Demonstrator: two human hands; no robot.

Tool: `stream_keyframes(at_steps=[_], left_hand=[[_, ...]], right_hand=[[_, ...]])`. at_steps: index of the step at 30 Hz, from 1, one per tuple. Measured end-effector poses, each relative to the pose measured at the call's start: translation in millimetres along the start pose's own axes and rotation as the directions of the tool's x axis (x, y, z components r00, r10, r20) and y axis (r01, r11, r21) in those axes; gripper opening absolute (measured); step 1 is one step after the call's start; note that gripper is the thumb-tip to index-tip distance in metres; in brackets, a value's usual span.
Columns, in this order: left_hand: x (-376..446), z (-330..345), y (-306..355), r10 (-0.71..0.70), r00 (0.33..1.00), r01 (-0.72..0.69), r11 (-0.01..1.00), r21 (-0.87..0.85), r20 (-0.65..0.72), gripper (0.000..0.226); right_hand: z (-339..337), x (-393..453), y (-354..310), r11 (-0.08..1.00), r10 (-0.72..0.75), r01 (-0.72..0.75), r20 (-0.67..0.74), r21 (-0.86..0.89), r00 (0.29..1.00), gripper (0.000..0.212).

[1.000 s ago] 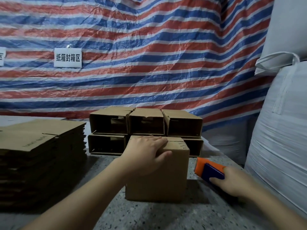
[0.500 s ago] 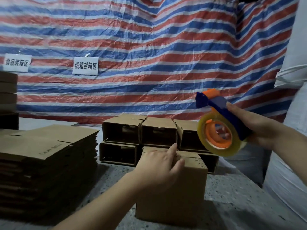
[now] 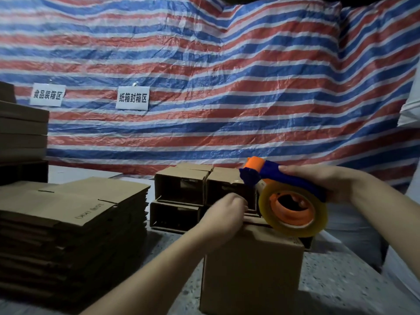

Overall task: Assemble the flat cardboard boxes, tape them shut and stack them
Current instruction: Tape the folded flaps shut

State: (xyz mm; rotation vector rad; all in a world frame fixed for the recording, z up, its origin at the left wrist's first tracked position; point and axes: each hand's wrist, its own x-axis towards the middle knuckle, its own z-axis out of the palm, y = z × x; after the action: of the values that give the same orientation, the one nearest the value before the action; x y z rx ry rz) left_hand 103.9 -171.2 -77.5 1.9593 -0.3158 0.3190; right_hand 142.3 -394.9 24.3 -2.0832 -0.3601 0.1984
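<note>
Head view caught taping underway: right hand [image 3: 327,183] gripped the tape dispenser [image 3: 286,201] over the box [image 3: 252,269], left hand [image 3: 223,214] fingers curled, seemingly pinching tape; next, probably, press it down.

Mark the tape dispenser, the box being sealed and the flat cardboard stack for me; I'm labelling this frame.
tape dispenser [image 3: 293,208]: head view, on the orange hub inside the tape roll.
box being sealed [image 3: 252,271]: head view, on its near front face.
flat cardboard stack [image 3: 68,205]: head view, on the top sheet.

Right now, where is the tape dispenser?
In the head view, the tape dispenser is right of centre, gripped by the right hand just above the upright box, with the left hand beside it.
</note>
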Motion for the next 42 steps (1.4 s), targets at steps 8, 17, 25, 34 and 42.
stream_keyframes(at_steps=[8, 17, 25, 34, 42], left_hand=[[18.1, -16.1, 27.4, -0.377, 0.92, 0.27, 0.804, -0.53, -0.104, 0.047], [19.1, -4.0, 30.9, -0.356, 0.934, 0.27, 0.753, -0.6, -0.026, 0.039], [22.6, -3.9, 31.9, -0.384, 0.923, 0.305, 0.783, -0.542, -0.034, 0.018], [26.1, -2.6, 19.3, -0.313, 0.946, 0.224, 0.813, -0.538, -0.08, 0.018], [24.3, 2.7, 7.4, -0.324, 0.937, 0.195, 0.794, -0.576, -0.13, 0.017]], right_hand=[[-3.0, 0.4, 0.5, 0.999, 0.034, -0.035, 0.043, 0.03, 0.999, 0.07], [-2.0, 1.1, -2.6, 1.0, 0.019, -0.018, 0.069, -0.008, 0.997, 0.064], [-5.7, 5.3, -0.1, 1.0, 0.018, -0.019, 0.073, 0.018, 0.997, 0.059], [-6.9, 8.0, -1.8, 0.999, 0.039, -0.039, 0.103, -0.003, 0.994, 0.074], [-11.9, 9.3, -26.9, 0.95, 0.189, -0.157, 0.096, -0.272, 0.977, 0.072]])
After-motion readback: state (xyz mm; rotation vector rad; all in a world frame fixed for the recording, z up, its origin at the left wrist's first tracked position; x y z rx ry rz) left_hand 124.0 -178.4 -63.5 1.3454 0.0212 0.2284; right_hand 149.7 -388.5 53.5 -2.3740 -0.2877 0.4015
